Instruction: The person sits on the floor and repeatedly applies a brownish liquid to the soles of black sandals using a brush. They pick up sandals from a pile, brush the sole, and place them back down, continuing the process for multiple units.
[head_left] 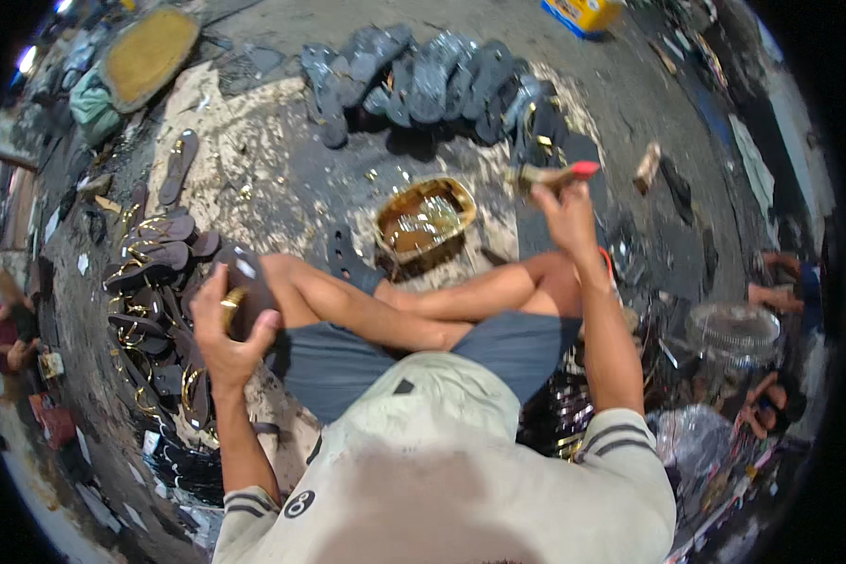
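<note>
Hands were well apart: the left hand [226, 350] clamped around a dark brown, flat-soled sandal [242, 274] by the left knee [280, 273], the right hand [571, 216] gripping a flat brush [556, 176] with a red-tipped handle. Trouble, I judged, could have come from the brush: if loaded, a jolt might have dripped onto the right knee [556, 267]! The sandal's long axis ran roughly away from the body, far end tipped slightly left; toe direction couldn't be told. Between, a yellowish, open-topped tub [437, 245] held glossy amber liquid [421, 223].
</note>
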`<state>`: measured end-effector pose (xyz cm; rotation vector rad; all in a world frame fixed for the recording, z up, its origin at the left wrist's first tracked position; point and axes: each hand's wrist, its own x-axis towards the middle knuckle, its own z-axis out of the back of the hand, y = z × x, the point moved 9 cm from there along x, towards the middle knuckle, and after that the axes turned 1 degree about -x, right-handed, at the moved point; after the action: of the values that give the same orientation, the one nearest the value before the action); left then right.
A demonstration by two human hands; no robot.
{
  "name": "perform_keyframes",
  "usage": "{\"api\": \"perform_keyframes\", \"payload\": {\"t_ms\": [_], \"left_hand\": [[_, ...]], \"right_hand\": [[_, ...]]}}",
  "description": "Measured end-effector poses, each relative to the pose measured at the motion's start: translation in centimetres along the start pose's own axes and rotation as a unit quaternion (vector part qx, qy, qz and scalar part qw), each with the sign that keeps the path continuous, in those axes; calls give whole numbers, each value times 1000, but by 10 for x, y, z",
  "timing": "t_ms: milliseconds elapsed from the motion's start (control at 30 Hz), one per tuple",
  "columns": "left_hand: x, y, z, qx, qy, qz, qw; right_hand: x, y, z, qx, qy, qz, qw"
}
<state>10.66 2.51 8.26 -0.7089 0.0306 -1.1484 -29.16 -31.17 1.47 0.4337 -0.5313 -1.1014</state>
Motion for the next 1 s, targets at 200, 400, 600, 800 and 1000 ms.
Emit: {"api": "perform_keyframes", "payload": {"t_ms": [200, 400, 600, 800, 1000], "left_hand": [[4, -2, -10, -602, -32, 199, 773], [13, -65, -104, -792, 22, 239, 561], [-15, -85, -107, -819, 38, 222, 528], [6, -93, -119, -871, 2, 258, 419], [15, -95, -118, -855, 58, 210, 470]], "right_hand": [[-4, 49, 1, 508, -112, -131, 844], [-69, 222, -82, 509, 108, -6, 854], [-46, 227, -65, 486, 41, 18, 873], [-72, 256, -57, 385, 98, 63, 916], [-90, 266, -54, 414, 75, 192, 887]]}}
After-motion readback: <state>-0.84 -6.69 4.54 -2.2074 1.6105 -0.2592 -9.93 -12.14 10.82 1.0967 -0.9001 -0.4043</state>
